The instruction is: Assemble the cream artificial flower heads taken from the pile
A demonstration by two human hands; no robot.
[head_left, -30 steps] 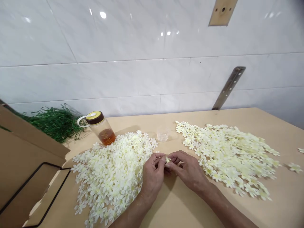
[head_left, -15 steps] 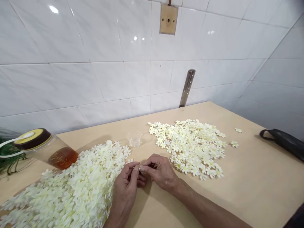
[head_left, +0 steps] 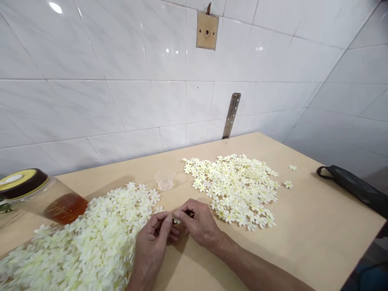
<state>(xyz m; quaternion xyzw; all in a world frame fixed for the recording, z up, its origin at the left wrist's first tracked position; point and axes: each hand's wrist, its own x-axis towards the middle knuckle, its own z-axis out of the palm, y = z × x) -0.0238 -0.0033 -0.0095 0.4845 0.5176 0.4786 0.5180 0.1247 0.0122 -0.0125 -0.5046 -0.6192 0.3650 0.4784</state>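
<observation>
Head view: pinching a small pale flower with both left hand and right hand, midway between them, too hidden to tell its long axis; well in from the counter's back edge, with left flower heap just beside left hand

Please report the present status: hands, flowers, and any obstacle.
Left hand, right hand: together, pinching small pale piece, mostly hidden. Left flower pile, right flower pile: flanking hands. Clear container: beyond hands, not touching.

No legible text, printed marks on the bottle, too small to read
</observation>
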